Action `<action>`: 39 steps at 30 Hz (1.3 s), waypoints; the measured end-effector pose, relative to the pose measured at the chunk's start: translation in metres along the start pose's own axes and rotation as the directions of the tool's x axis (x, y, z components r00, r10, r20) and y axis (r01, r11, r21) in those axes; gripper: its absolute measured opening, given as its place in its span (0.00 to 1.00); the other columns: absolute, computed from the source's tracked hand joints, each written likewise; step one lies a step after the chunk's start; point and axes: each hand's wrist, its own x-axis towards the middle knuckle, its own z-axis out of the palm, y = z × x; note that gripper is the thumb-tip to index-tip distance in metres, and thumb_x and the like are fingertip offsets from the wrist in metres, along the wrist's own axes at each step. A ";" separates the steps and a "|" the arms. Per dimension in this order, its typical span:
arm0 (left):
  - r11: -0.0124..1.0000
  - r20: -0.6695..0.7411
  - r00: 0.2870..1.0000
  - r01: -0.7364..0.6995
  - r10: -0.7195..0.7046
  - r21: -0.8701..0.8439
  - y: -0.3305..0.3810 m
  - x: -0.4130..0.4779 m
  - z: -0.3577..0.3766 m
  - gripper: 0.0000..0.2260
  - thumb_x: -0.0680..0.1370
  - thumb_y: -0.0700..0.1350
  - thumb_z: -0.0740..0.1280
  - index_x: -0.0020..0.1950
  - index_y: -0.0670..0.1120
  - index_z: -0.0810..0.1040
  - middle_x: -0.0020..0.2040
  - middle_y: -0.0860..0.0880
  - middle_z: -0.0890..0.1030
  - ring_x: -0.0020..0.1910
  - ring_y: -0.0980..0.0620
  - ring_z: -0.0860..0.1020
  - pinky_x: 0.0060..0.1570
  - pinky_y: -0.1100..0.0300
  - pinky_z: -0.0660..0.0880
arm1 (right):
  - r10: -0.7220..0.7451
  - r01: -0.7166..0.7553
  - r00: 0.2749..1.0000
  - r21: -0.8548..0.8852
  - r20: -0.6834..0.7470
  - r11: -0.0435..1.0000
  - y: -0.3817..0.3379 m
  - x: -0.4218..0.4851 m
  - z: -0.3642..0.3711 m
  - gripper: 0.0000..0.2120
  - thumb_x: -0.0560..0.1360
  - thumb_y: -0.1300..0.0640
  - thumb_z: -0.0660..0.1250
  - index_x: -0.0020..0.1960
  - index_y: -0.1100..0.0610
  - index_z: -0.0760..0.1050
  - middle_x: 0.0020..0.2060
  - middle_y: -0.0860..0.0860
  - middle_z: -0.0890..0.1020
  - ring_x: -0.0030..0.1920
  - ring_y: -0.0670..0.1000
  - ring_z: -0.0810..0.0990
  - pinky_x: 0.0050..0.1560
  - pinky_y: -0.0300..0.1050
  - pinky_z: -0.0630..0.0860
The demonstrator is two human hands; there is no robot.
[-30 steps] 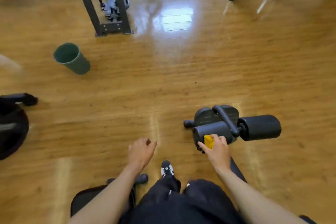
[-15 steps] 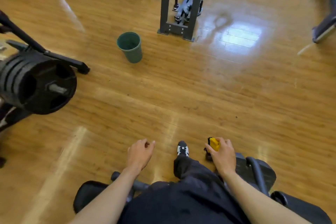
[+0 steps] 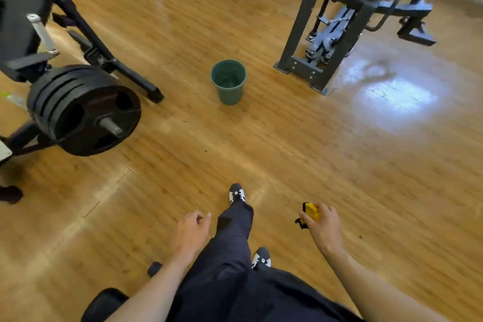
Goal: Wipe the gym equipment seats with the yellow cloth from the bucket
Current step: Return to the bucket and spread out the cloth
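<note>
Looking down from the head view, I see the right hand (image 3: 322, 226) clenched around a bunched yellow cloth (image 3: 311, 211), a dark edge of it poking out below the fingers. The hand hangs in the air over the glossy wooden plank floor (image 3: 339, 165), right of the leading leg.

Left hand (image 3: 190, 234): empty, fingers loosely curled inward, grasping nothing, just left of the dark trouser leg (image 3: 230, 238).

Feet: one black-and-white sneaker (image 3: 236, 194) forward, toe towards the bucket; the other sneaker (image 3: 261, 259) behind it, partly hidden by the trousers.

Small dark green plastic bucket (image 3: 229, 81) stands upright on the floor, well ahead of both hands, between the two machines. I cannot tell what its inside holds.

Left side: stack of black round weight plates (image 3: 83, 110) on a steel sleeve, carried by a black frame. Upper right: grey steel gym machine frame (image 3: 337, 21), its base on the floor just right of the bucket; a bright window glare sits on the floor beside it.

Bottom left edge: a black padded part (image 3: 104, 304) under my left forearm, too cropped to identify.
</note>
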 end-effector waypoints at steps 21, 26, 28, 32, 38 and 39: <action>0.997 0.144 0.987 -0.077 0.076 0.003 0.234 0.327 -0.126 0.14 0.83 0.57 0.63 0.48 0.49 0.79 0.41 0.53 0.81 0.42 0.53 0.80 0.45 0.51 0.81 | 0.047 -0.045 0.998 0.053 -0.039 0.998 -0.236 0.305 -0.040 0.18 0.76 0.42 0.71 0.58 0.52 0.76 0.50 0.51 0.75 0.50 0.53 0.74 0.48 0.49 0.71; 1.000 0.154 0.988 -0.002 0.003 -0.008 0.301 0.404 -0.151 0.13 0.83 0.57 0.62 0.51 0.49 0.79 0.45 0.55 0.80 0.43 0.57 0.78 0.35 0.60 0.72 | 0.030 -0.032 0.998 0.034 0.047 0.999 -0.293 0.404 -0.046 0.20 0.76 0.42 0.71 0.61 0.54 0.76 0.49 0.53 0.76 0.48 0.54 0.75 0.47 0.49 0.72; 0.998 0.125 0.992 0.022 -0.016 -0.052 0.327 0.431 -0.164 0.13 0.83 0.56 0.63 0.53 0.48 0.79 0.47 0.53 0.81 0.45 0.56 0.78 0.40 0.60 0.75 | 0.010 -0.012 0.998 0.024 0.066 1.000 -0.317 0.442 -0.052 0.22 0.75 0.42 0.71 0.62 0.54 0.76 0.49 0.53 0.76 0.48 0.54 0.76 0.47 0.50 0.75; 0.993 0.064 0.998 0.019 -0.012 -0.115 0.371 0.483 -0.188 0.13 0.83 0.54 0.64 0.56 0.46 0.80 0.50 0.52 0.82 0.50 0.53 0.79 0.51 0.57 0.77 | -0.008 0.006 0.997 0.018 0.083 1.000 -0.373 0.508 -0.063 0.23 0.75 0.42 0.72 0.63 0.55 0.75 0.54 0.55 0.77 0.52 0.56 0.77 0.53 0.56 0.78; 0.992 0.084 0.996 -0.031 0.042 -0.125 0.418 0.563 -0.205 0.11 0.84 0.52 0.64 0.57 0.46 0.80 0.51 0.52 0.82 0.51 0.54 0.80 0.51 0.59 0.77 | -0.044 0.038 0.995 0.074 0.084 0.997 -0.451 0.575 -0.047 0.23 0.75 0.45 0.72 0.65 0.56 0.75 0.55 0.55 0.77 0.53 0.54 0.75 0.53 0.51 0.75; 0.990 0.100 0.993 -0.042 0.056 -0.135 0.423 0.578 -0.204 0.11 0.84 0.51 0.64 0.57 0.46 0.80 0.52 0.52 0.82 0.51 0.54 0.80 0.52 0.59 0.77 | -0.049 0.042 0.996 0.086 0.080 0.995 -0.462 0.584 -0.038 0.24 0.75 0.45 0.72 0.65 0.56 0.75 0.56 0.56 0.77 0.53 0.54 0.75 0.52 0.50 0.74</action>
